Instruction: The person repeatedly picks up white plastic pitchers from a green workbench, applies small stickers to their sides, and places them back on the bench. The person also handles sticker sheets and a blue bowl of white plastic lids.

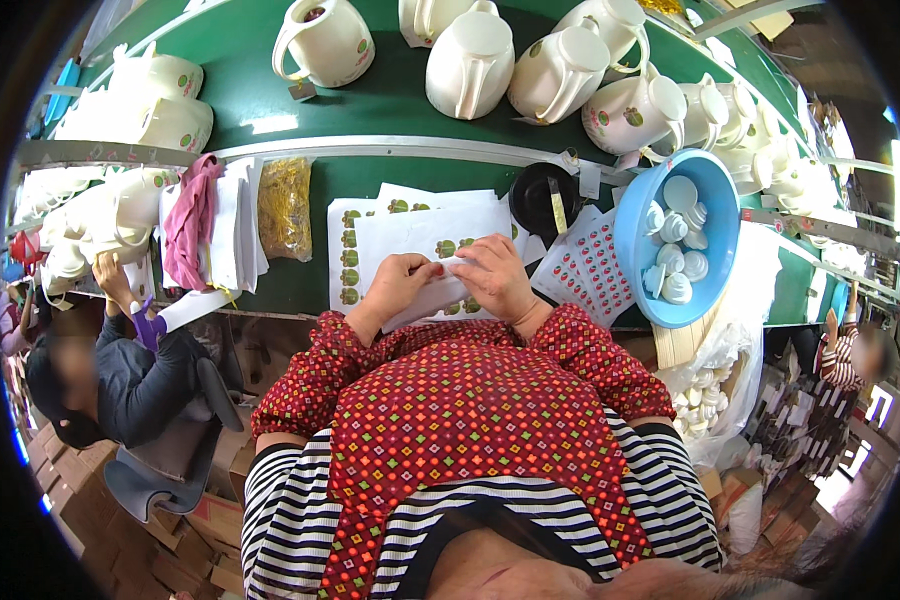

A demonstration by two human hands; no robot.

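Note:
Side by side at the table edge, my left hand [395,287] and my right hand [500,278] both grip a white sticker sheet [432,300]. The sheet's near part bends up between them. My left fingers are pinched together at its edge, a small dark red spot showing by the fingertips. My right fingers close over the other side, partly hiding the paper. Beneath lie more white sheets [390,232] with rows of green and brown stickers [349,254]. To the right of my right hand are sheets of small red stickers [592,262].
A black bowl [540,203] and a blue basin [630,250] of white plastic lids [679,262] stand right. Cream jugs [470,62] line the green table [400,105]. At left are a pink cloth [192,225], gold ties [285,210] and a seated co-worker [155,375].

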